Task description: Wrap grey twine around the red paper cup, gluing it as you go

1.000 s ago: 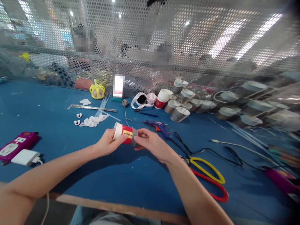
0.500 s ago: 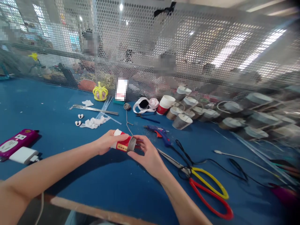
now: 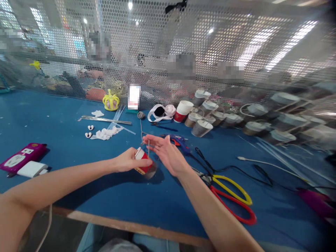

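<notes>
Head view, and the step in hand looks to be winding a grey strand point(image 3: 148, 149) around a red and white paper cup point(image 3: 141, 165), with a grey band point(image 3: 151, 170) at the cup's far end from the left palm. The left hand point(image 3: 127, 161) is closed on the cup, thumb laid along its near side and the other fingers mostly hidden behind it; the cup lies tilted between the two hands, just right of the left palm and below the right fingertips. The right hand point(image 3: 169, 155) is held loosely, its fingers stretched nearly straight toward the left with the thumb standing apart; the strand runs down from them to the cup, but whether it is pinched or merely hooked over a finger I cannot tell. Beyond those fingertips the line leads away to a small grey ball point(image 3: 141, 115). As I judge it, the next move calls for carrying the strand around the cup under light tension, with the left fingers firm enough to steady the paper wall without denting it. Just beyond the right fingers, and partly hidden by them, lies a blue glue gun point(image 3: 185, 147); scissors point(image 3: 231, 190) with red and yellow handles lie to the right of the right wrist.
</notes>
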The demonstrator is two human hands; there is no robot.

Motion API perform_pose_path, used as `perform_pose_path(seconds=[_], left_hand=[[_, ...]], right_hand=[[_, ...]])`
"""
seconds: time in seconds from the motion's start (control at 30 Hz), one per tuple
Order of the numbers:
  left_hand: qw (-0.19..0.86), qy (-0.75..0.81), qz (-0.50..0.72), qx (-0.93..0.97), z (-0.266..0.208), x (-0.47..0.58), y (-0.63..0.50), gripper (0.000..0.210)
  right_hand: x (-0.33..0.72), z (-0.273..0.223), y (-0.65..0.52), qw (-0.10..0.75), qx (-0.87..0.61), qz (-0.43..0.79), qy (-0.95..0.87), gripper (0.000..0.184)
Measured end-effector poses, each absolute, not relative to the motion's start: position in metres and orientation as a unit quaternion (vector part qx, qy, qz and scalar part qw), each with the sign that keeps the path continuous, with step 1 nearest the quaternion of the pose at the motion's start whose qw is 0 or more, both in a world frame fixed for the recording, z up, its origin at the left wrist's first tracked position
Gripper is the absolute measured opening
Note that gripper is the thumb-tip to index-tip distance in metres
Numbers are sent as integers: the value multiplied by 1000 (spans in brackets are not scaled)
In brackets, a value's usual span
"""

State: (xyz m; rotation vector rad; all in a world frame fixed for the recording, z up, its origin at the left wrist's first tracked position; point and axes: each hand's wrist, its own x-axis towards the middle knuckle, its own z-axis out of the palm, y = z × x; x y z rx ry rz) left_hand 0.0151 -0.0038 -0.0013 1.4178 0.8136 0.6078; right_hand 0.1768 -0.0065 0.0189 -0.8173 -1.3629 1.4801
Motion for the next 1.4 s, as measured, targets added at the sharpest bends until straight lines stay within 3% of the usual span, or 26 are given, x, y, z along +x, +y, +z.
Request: perform_pose_path(seconds=[0.27,0.5,0.63,0.77,0.93,1.03,1.2,1.4], left_hand=[[631,416,223,616,-4,19,-11,37],[694,365,200,587,-4,15,-22,32],[712,304,151,615,7,8,-33,37],[715,270,100,637,18,1,-39,38],[734,330,215,553,5,2,-22,39],[745,361,312,466,-10,5,-11,38],[723,397,367,430,-16,2,-6,35],[645,427,373,513,-20,-4,-7,43]], right_hand=[[158,54,41,400,-398,592,-576,57],[149,53,112,357,-502,509,-601,55],[150,38,138,300,-562,447,-627,29],[151,30,144,226,-595,386,-668,29],[155,43,136,150,-618,284,-718,28],[163,60,128,149,-622,203,-742,30],[199,79,105,168,-664,95,-722,28],[258,33,64,117,-759,63,-637,29]])
